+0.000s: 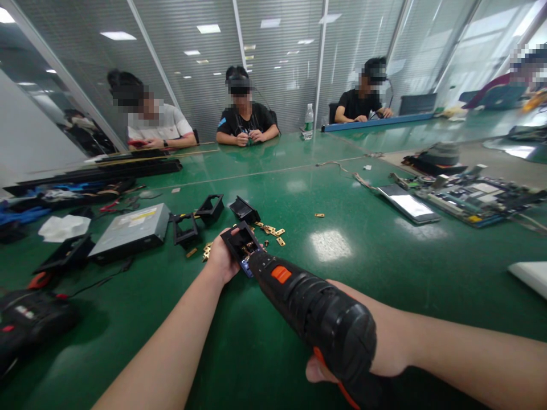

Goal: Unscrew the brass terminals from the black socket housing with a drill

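Note:
My left hand (pixel 221 259) grips a small black plastic housing (pixel 240 240) just above the green table (pixel 342 296). My right hand (pixel 371 353) is wrapped round a black electric screwdriver (pixel 316 310) with an orange switch; the tool hides most of that hand. The screwdriver's tip points into the housing. Small brass metal pieces (pixel 273 230) lie scattered on the table just beyond the housing. Two more black plastic frames (pixel 209 209) and a third black housing (pixel 244 209) sit a little farther off.
A grey optical drive (pixel 132 230) lies to the left, with black parts and cables beyond it. A phone (pixel 409 205) and circuit boards (pixel 474 196) lie to the right. Three people sit across the table; a water bottle (pixel 308 121) stands there.

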`<state>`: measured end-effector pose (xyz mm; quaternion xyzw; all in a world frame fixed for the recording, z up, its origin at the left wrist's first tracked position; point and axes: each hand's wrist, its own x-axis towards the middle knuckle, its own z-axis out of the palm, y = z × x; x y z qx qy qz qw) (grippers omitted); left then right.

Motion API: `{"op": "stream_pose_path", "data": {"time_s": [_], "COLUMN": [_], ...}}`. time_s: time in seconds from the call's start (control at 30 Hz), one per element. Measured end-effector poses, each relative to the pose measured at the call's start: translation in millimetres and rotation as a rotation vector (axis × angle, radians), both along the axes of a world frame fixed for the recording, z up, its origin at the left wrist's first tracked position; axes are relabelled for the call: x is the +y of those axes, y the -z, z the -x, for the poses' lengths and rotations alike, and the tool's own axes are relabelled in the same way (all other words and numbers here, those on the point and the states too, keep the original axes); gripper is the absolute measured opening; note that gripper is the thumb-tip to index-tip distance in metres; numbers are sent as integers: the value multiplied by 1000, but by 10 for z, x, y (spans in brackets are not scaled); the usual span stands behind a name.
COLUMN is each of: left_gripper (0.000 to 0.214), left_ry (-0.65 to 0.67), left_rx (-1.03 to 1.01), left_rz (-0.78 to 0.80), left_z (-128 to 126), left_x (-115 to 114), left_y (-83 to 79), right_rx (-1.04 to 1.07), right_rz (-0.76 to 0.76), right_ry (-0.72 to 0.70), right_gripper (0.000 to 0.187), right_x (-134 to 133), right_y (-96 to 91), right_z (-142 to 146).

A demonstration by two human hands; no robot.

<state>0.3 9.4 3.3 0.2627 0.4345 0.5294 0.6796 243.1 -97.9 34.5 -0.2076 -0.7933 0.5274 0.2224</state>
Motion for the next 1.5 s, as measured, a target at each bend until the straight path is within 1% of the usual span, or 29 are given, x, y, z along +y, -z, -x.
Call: {"op": "stream_pose_path", "data": {"time_s": [0.17,0.27,0.37,0.5,0.6,0.7,0.77,0.87,1.0,1.2,1.33,1.4,1.5], "left_gripper": [28,26,26,27,27,26,28,31,28,30,30,28,26], "left_ry": [-9,-16,-21,-16,-25,-19,-15,-17,-17,-9,-1,-7,-12], "left_rx": [10,-1,-1,10,15,11,5,11,11,22,28,19,13], "left_rz": [-15,6,20,-1,0,0,-5,-17,-23,-23,-22,-17,-2], "left_z": [3,16,28,32,28,27,28,29,26,31,30,25,12], "left_x": [5,11,17,21,22,23,24,23,18,16,11,6,-3], "left_y": [15,26,38,51,50,49,53,59,56,49,37,23,0], "right_rx": [-16,-26,-12,-13,-48,-107,-123,-110,-88,-81,-76,-53,23], "right_rz": [101,133,123,130,143,134,155,165,160,106,130,151,175], "right_ry": [-23,13,31,-44,-5,53,38,14,-6,-17,-36,-30,1], "right_gripper": [25,29,25,24,27,25,22,22,22,22,18,19,18], "right_x": [3,2,-2,-3,-13,-38,-53,-58,-32,-17,-12,3,27], "right_y": [-26,-60,-51,0,-12,-47,-52,-28,-14,-47,-29,-44,-125], "right_z": [26,36,33,34,38,46,54,63,53,52,60,58,44]}}
